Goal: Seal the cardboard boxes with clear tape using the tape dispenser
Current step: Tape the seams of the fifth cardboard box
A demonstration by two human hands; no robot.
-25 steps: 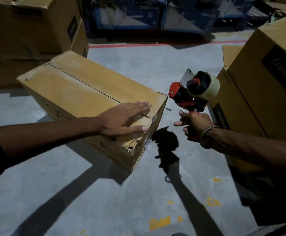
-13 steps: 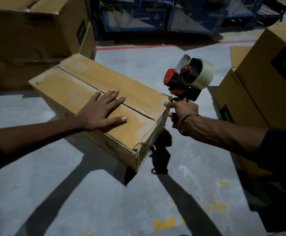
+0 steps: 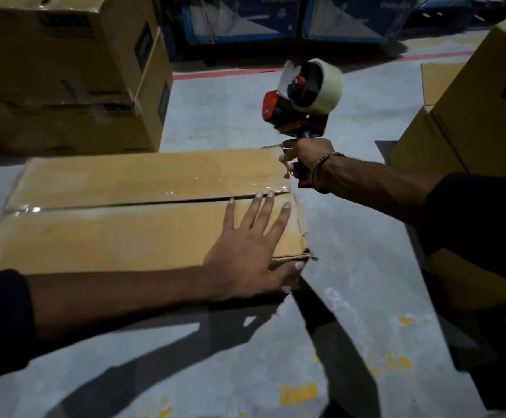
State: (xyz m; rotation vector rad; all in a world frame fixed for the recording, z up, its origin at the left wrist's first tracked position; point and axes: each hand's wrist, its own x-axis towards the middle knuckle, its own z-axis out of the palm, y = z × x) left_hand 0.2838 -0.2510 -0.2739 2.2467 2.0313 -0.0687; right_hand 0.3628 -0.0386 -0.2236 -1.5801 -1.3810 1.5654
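Box: a long brown cardboard box (image 3: pixel 131 212) lay flat on the grey concrete floor (image 3: pixel 230 342) across the left and centre of the frame, its two top flaps meeting in a seam that ran left to right.
Tape on box: shiny clear tape (image 3: pixel 245 184) showed along the far flap near the seam toward the right end, and again at the left end of the seam.
Left hand: the left hand (image 3: pixel 251 251) lay flat on the near flap at the box's right end, fingers spread and straight, fingertips close to the seam, thumb down over the near right corner; it held nothing.
Right hand: the right hand (image 3: pixel 306 155) was curled round the handle of a red and black tape dispenser (image 3: pixel 300 107), just beyond the box's far right corner; a metal bangle (image 3: pixel 321 167) sat on that wrist.
Dispenser: it stood upright above the hand in the upper centre of the frame, clear of the box top, with a pale roll of tape (image 3: pixel 324 86) on its right side.
Surroundings: large stacked brown cartons (image 3: pixel 65 70) filled the upper left, more brown cartons (image 3: pixel 471 116) stood at the right edge, blue printed boxes (image 3: pixel 245 19) lined the top, and a red floor line (image 3: pixel 215 73) ran in front of them.
Floor marks: yellow paint patches (image 3: pixel 298 393) dotted the lower right.
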